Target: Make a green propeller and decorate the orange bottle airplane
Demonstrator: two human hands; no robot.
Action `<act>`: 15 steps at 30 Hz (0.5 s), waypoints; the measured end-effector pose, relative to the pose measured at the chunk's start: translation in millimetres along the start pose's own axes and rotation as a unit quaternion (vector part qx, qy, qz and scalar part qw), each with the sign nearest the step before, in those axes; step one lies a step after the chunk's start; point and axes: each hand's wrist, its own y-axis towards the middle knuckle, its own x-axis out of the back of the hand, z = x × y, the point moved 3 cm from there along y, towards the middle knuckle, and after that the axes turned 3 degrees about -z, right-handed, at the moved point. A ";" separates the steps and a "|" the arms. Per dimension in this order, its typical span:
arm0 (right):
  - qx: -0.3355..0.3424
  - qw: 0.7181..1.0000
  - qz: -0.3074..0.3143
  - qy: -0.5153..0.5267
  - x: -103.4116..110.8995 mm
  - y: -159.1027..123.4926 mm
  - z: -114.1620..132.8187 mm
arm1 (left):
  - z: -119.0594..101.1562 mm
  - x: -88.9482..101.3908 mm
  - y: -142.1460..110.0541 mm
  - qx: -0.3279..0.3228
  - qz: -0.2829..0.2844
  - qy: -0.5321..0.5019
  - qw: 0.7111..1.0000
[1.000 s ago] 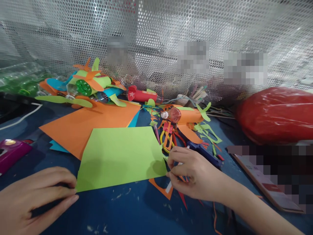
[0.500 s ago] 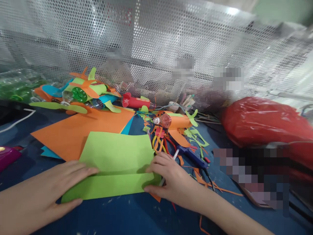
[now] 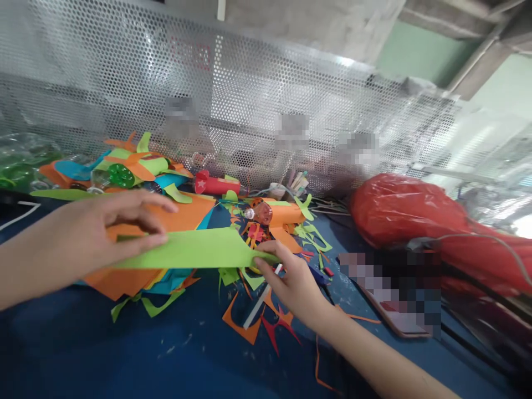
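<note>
Fingers [image 3: 155, 239] before stacked orange sheets [image 3: 189, 213].

readable text: none that I can make out, tbh | mesh panel [image 3: 249, 72]: some red characters [image 3: 201, 55] up top, way too blurry to read | red paper-wrapped bottle [image 3: 218, 185]: just a pale star [image 3: 201, 185] on its red end, no legible words | phone-like device [image 3: 409, 328]: screen's mostly pixelated, nothing legible
</note>
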 end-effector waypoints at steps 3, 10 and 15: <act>-0.056 0.993 -0.061 0.088 5.3 5.1 -9.8 | -15.9 0.8 28.5 0.048 0.037 -0.069 0.996; -0.238 0.881 -0.160 0.377 10.2 10.3 -21.3 | -7.4 -14.6 74.9 0.109 -0.080 -0.313 0.940; -0.332 0.786 -0.196 0.483 3.1 7.5 -31.2 | 34.3 -72.5 76.2 0.281 0.051 -0.430 0.857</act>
